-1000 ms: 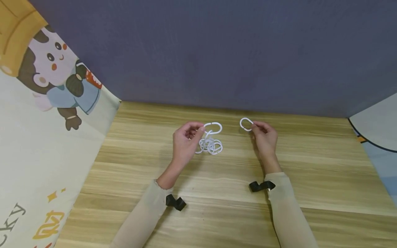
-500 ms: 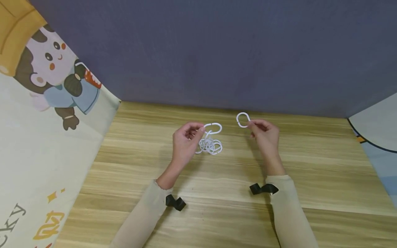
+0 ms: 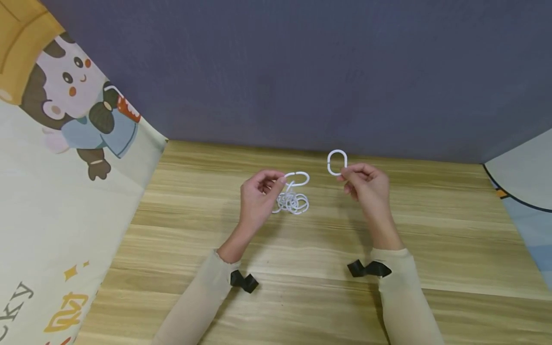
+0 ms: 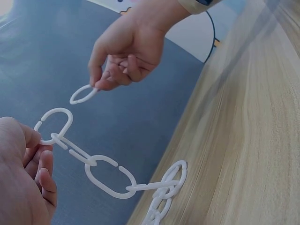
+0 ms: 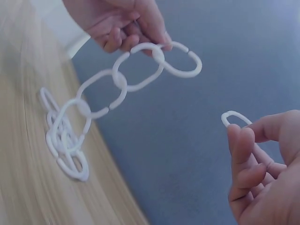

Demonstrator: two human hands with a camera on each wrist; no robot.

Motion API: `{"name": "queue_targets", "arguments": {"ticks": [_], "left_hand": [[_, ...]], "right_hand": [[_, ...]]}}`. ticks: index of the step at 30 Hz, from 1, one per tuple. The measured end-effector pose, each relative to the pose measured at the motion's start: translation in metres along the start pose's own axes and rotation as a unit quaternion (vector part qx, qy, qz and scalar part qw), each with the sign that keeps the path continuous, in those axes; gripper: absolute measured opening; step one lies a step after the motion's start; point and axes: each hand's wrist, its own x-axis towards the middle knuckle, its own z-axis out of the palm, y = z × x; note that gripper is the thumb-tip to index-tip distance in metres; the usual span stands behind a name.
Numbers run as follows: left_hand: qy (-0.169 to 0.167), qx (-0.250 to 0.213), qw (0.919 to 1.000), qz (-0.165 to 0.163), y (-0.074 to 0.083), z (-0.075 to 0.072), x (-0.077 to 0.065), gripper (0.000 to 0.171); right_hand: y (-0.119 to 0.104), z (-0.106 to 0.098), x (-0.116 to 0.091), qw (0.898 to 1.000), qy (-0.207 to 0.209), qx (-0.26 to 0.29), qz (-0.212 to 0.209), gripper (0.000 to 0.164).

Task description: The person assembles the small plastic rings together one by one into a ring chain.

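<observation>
My left hand (image 3: 258, 196) pinches the top link of a white plastic chain (image 4: 110, 176) between thumb and fingers. Several oval links hang down from it, each with a small gap in its side, and the lower ones lie heaped on the table, as the right wrist view shows. To the right, my right hand (image 3: 368, 189) pinches a single loose white link (image 3: 337, 163) by its lower edge, holding it raised. In the left wrist view this loose link (image 4: 83, 94) stands apart from the chain's top link (image 4: 55, 126).
The wood-grain table (image 3: 302, 287) ends at a dark blue-grey panel (image 3: 302, 72) behind the hands. A pale wall with a cartoon figure (image 3: 73, 91) borders the left side. Black straps (image 3: 244, 281) hang at both sleeve cuffs.
My right hand has shifted slightly, and its loose link has turned more upright and moved a little left and away from me. The left hand and the chain stay almost still.
</observation>
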Motion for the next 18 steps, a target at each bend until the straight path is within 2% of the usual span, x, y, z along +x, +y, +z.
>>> {"name": "queue_targets", "arguments": {"ticks": [7,12,18], "left_hand": [[0.003,0.000,1.0000,0.000,0.000,0.004,0.003,0.010],[0.006,-0.002,1.0000,0.001,-0.001,0.007,0.005,0.010],[0.003,-0.004,1.0000,0.007,-0.002,0.011,0.009,0.010]], "right_hand": [[-0.006,0.003,0.002,0.999,-0.046,0.014,-0.004,0.018],[-0.010,0.008,0.003,0.998,-0.067,0.006,-0.008,0.025],[-0.013,0.015,0.002,0.995,-0.103,-0.003,-0.009,0.025]]}}
